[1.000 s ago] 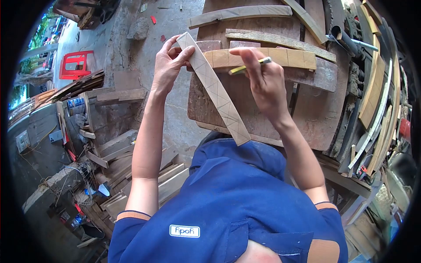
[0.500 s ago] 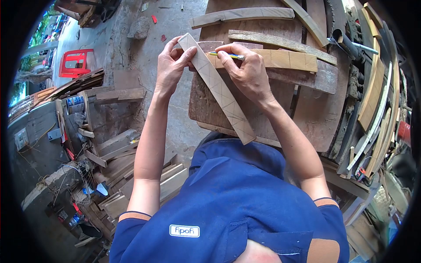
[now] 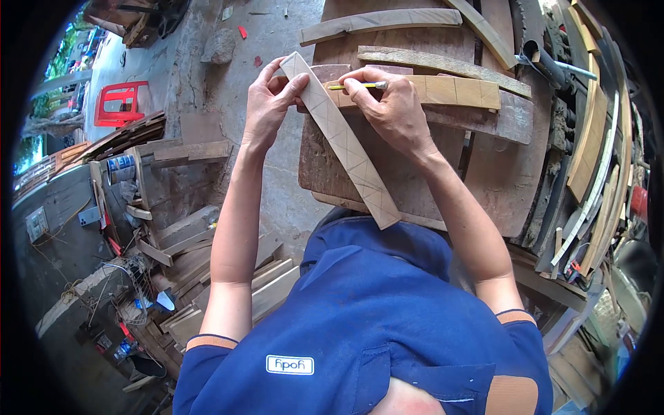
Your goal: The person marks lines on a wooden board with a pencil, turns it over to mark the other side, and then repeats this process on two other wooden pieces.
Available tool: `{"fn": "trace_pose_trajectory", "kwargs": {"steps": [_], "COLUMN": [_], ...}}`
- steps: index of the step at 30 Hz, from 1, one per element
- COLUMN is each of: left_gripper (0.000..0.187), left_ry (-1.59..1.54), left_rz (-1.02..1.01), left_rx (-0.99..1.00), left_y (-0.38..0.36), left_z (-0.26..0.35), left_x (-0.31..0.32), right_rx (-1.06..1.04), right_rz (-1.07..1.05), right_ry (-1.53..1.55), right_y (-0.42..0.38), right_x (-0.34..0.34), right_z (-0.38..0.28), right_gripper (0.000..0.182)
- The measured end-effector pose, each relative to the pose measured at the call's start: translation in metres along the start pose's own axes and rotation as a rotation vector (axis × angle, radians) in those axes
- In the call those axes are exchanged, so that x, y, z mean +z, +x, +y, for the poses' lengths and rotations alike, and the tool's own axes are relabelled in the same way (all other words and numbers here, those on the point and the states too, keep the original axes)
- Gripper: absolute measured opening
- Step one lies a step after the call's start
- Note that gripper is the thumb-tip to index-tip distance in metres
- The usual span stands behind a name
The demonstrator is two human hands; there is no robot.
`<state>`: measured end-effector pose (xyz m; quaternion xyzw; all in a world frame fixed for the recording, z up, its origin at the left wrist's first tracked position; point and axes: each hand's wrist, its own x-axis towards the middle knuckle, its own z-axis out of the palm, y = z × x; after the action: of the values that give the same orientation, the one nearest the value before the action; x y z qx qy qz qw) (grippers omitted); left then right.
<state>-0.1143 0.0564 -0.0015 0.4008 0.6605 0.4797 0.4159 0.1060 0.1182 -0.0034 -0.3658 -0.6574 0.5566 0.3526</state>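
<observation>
My left hand (image 3: 272, 104) grips the upper end of a long flat wooden strip (image 3: 346, 144), thumb on its face. The strip slants down to the right, its lower end near my waist, and carries pencilled crossing lines. My right hand (image 3: 392, 111) pinches a yellow pencil (image 3: 356, 86), whose tip points left toward the strip; whether it touches is too small to tell. Behind the right hand lies a curved wooden piece (image 3: 460, 93) with pencil lines, on a worn wooden bench (image 3: 491, 180).
More curved pieces (image 3: 380, 25) lie at the bench's far side. Long strips (image 3: 588, 152) are stacked at the right. Scrap wood (image 3: 190, 235) fills the lower left. A red plastic stool (image 3: 122, 104) stands on the floor at the upper left.
The pencil has turned in my right hand and now lies closer to level. The view has shifted slightly; my left hand holds the strip as before.
</observation>
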Motion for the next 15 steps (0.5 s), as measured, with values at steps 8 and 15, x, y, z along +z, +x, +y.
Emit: {"fn": "trace_pose_trajectory", "kwargs": {"steps": [8,15], "left_gripper": [0.057,0.056], "left_ry": [-0.017,0.01], "left_rz": [0.006,-0.004], "left_rx": [-0.01,0.011], "left_y": [0.0,0.001], "left_z": [0.001,-0.002], "left_x": [0.001,-0.001], "right_rx": [-0.067,-0.129], "right_rz": [0.001,-0.024], "right_ry": [-0.078,-0.164], "right_y": [0.001,0.015], "right_x": [0.003,0.011], "right_z": [-0.004,0.001], "right_gripper": [0.025,0.028]}}
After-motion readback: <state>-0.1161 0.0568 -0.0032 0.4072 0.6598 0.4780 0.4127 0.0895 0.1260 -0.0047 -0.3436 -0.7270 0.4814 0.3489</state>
